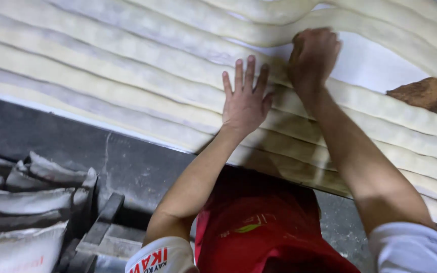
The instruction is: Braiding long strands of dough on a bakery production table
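Several long pale dough ropes (127,76) lie side by side across a white work table (365,63). My left hand (245,98) rests flat on the ropes with its fingers spread, pressing down. Farther up, my right hand (313,58) is curled into a fist on a dough rope, its fingers bent over the strand. Both forearms reach forward from the bottom of the view over a red apron (259,227).
A brown worn patch (423,93) shows on the table at the right. Below the table edge are a dark dusty floor (127,162), stacked grey-white sacks (21,202) at the lower left and a dark wooden pallet (99,232).
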